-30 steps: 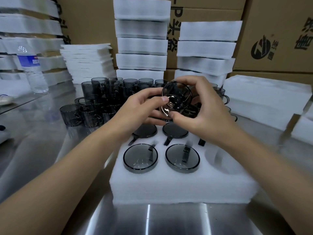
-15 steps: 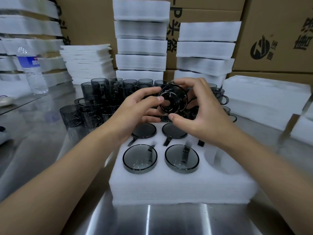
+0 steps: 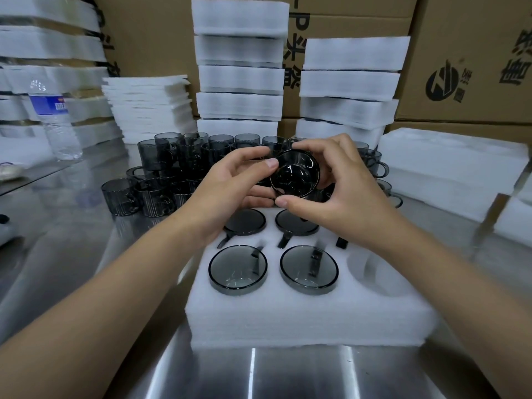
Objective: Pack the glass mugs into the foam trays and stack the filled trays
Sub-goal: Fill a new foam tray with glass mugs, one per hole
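Both hands' fingers [image 3: 272, 164] curl round one smoked glass mug [image 3: 295, 175] at mid-frame, just above the far row of the foam tray [image 3: 311, 321]: the left hand [image 3: 230, 185] pinches its rim and the right hand [image 3: 342, 191] wraps its wall. It looks rigid, slick, breakable and light, so it is best held by rim and wall. At upper right, cardboard boxes [image 3: 466, 53] bear a black logo and Chinese characters; the water bottle [image 3: 56, 119] label, upper left, is unreadable.

Both hands [image 3: 230, 185] [image 3: 342, 191] hold mug [image 3: 295, 175] above tray [image 3: 302, 318].
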Tool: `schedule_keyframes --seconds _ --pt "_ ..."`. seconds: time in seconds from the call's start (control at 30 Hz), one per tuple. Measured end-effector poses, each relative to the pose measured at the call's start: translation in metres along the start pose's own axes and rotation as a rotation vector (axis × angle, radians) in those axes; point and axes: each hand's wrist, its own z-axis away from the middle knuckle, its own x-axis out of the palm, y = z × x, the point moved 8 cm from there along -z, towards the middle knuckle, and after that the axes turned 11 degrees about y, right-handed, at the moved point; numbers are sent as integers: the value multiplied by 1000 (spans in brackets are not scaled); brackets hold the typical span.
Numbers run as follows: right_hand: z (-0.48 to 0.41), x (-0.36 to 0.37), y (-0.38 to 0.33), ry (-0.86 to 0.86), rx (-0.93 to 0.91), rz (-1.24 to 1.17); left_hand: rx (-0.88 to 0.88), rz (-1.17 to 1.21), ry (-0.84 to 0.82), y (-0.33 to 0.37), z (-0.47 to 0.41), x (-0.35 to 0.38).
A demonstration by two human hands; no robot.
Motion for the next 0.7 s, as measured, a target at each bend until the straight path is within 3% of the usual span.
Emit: schedule_keyframes --seconds 0.3,0.7 --pt "6 13 2 -154 1 28 45 -51 103 1 -3 -8" --pt "7 15 -3 -177 -17 -57 33 -70 105 1 -2 -6"
